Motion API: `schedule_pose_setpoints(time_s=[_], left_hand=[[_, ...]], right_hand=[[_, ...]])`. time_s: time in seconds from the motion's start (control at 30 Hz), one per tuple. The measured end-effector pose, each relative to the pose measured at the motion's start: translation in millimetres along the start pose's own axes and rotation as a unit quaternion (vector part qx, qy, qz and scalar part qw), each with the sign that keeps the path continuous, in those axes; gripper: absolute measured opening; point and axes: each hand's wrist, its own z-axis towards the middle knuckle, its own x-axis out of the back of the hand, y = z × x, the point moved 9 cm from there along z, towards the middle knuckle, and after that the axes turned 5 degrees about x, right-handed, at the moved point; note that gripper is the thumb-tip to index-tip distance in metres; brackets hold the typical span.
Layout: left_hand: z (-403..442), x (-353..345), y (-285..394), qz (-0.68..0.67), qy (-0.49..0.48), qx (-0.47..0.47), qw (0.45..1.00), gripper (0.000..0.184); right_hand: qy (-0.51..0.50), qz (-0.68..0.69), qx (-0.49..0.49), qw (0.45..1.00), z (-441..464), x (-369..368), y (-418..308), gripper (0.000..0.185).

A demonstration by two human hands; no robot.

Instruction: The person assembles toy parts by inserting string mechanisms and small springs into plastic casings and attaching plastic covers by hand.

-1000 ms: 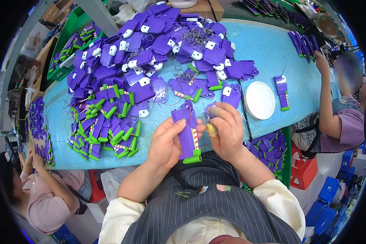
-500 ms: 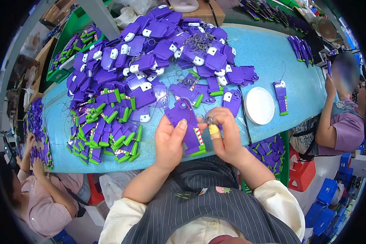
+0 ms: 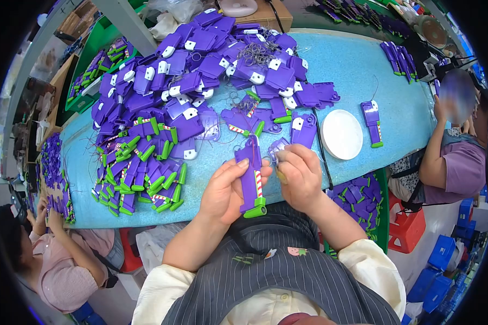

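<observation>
My left hand (image 3: pixel 222 189) is closed around a purple plastic toy part (image 3: pixel 249 181), tilted up on its edge, with a red-and-white striped strip and a green end. A thin reddish wire shows near its top. My right hand (image 3: pixel 301 176) is closed in a pinch just right of it, a yellow wrap partly showing on one finger. Beside those fingertips appears a small translucent purplish piece (image 3: pixel 278 149); the fingers hide what they grip. Beyond my hands lie a purple part with a white corner (image 3: pixel 303 130) and green-tipped parts (image 3: pixel 281 111).
A large heap of purple parts (image 3: pixel 184 81) covers the table's left, with green-tipped ones (image 3: pixel 141 168) in front and wire rings (image 3: pixel 256 54) on top. A white dish (image 3: pixel 341 134) and a single part (image 3: pixel 372 123) lie right. Co-workers sit both sides; a green bin (image 3: pixel 381 216) stands below.
The purple part in my left hand has turned from its flat face onto its edge. My right hand has shifted slightly; the metal ring seen at its fingertips no longer shows clearly.
</observation>
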Motion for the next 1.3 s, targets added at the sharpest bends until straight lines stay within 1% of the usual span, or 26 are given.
schedule_pose_setpoints(time_s=[0.03, 0.13, 0.23, 0.27, 0.33, 0.37, 0.4, 0.43, 0.5, 0.57, 0.63, 0.7, 0.77, 0.8, 0.83, 0.87, 0.9, 0.97, 1.0, 1.03, 1.07, 1.1, 1.13, 1.17, 1.23, 1.3], left_hand=[[-1, -4, -7, -0.025, -0.031, 0.041, 0.998, 0.028], [-4, -3, -13, -0.071, 0.006, 0.069, 0.995, 0.029], [-6, -3, -15, -0.126, -0.012, 0.088, 0.988, 0.03], [-6, -3, -14, -0.127, -0.011, 0.088, 0.988, 0.03], [-7, -3, 0, -0.065, -0.004, 0.026, 0.998, 0.027], [-7, -7, 0, -0.067, -0.003, 0.025, 0.997, 0.027], [-9, -5, 8, 0.002, 0.044, -0.026, 0.999, 0.027], [-11, -2, 17, 0.07, 0.09, -0.075, 0.991, 0.027], [-11, -1, 16, 0.073, 0.091, -0.066, 0.991, 0.025], [-13, 6, 12, 0.074, 0.097, -0.053, 0.991, 0.024], [-12, 6, -1, 0.048, 0.055, 0.027, 0.997, 0.023], [-15, 10, -5, 0.042, 0.051, 0.047, 0.997, 0.024], [-24, 13, -7, 0.06, 0.044, 0.074, 0.994, 0.026], [-31, 8, -2, 0.076, 0.028, 0.06, 0.995, 0.028], [-41, 6, -1, 0.071, 0.022, 0.065, 0.995, 0.028], [-53, 4, 13, 0.159, 0.029, -0.006, 0.987, 0.029], [-64, 4, 23, 0.243, 0.032, -0.076, 0.966, 0.029], [-84, -2, 30, 0.354, -0.021, -0.185, 0.916, 0.029], [-88, -2, 27, 0.368, -0.043, -0.173, 0.912, 0.029], [-86, -5, 27, 0.365, -0.051, -0.17, 0.914, 0.029], [-81, -5, 21, 0.363, -0.055, -0.126, 0.922, 0.03], [-78, -4, 15, 0.361, -0.056, -0.084, 0.927, 0.031], [-76, -1, 10, 0.315, -0.045, -0.08, 0.945, 0.031], [-75, -3, 9, 0.314, -0.046, -0.083, 0.945, 0.031], [-73, -4, 5, 0.264, -0.035, -0.054, 0.962, 0.034], [-73, -4, 6, 0.239, -0.02, -0.036, 0.97, 0.035]], right_hand=[[0.001, 0.002, 0.0, 1.0, -3, -1, 2, 0.02], [0.009, -0.029, 0.044, 0.999, -6, 2, 0, 0.019], [-0.036, -0.073, 0.082, 0.993, -6, 1, -1, 0.016], [-0.055, -0.075, 0.097, 0.991, -6, -1, -1, 0.016], [-0.074, -0.077, 0.113, 0.988, -3, -3, 1, 0.016], [-0.106, -0.081, 0.055, 0.99, 3, -5, 13, 0.018], [-0.138, -0.085, -0.003, 0.987, 6, -6, 25, 0.02], [-0.14, -0.086, -0.003, 0.986, 8, -4, 24, 0.02], [-0.037, -0.029, -0.074, 0.996, 10, 19, 28, 0.025], [-0.048, -0.023, -0.058, 0.997, 14, 21, 16, 0.026], [-0.133, -0.014, 0.038, 0.99, 16, 5, -5, 0.027], [-0.146, 0.008, 0.034, 0.989, 10, 2, -5, 0.025], [-0.143, 0.066, -0.006, 0.988, 12, 8, -1, 0.02], [-0.148, 0.062, -0.008, 0.987, 13, 15, -1, 0.02], [-0.137, 0.074, -0.082, 0.984, 15, 29, 13, 0.022], [-0.124, 0.082, -0.156, 0.977, 14, 45, 28, 0.023], [-0.09, 0.069, -0.211, 0.971, 13, 65, 41, 0.018], [-0.071, -0.105, -0.227, 0.966, 9, 98, 59, 0.015], [-0.074, -0.117, -0.229, 0.964, 7, 103, 68, 0.015], [-0.115, -0.165, -0.229, 0.952, 2, 101, 79, 0.013], [-0.155, -0.209, -0.228, 0.938, -4, 97, 88, 0.012], [-0.154, -0.214, -0.227, 0.937, -9, 94, 93, 0.012], [-0.166, -0.197, -0.229, 0.939, -16, 85, 99, 0.012], [-0.178, -0.178, -0.23, 0.94, -18, 80, 101, 0.012], [-0.168, -0.164, -0.222, 0.947, -13, 83, 95, 0.012], [-0.044, -0.127, -0.259, 0.957, -4, 111, 81, 0.01]])
